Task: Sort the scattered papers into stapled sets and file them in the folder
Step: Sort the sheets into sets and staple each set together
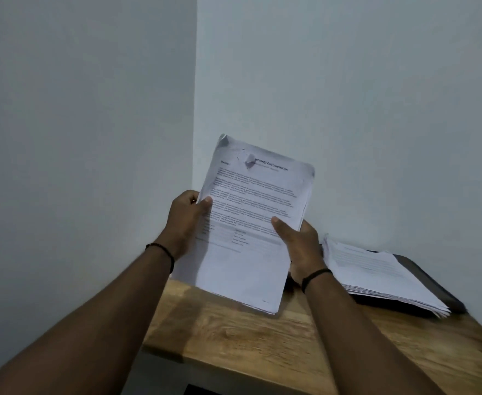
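A second pile of printed sheets [376,276] lies fanned on a dark folder [433,283] on the wooden table [262,346], right of the hands. Above the table, the left hand [187,220] and right hand [301,243] grip a sheaf of white papers [251,223] by its side edges, thumbs in front. Its creased top page reads "…ernship Documentation"; the smaller text is blurred.

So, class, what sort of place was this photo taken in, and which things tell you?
Probably a home or office desk corner: a wooden tabletop set against plain pale walls, and a stack of printed white papers lying on a dark flat folder.
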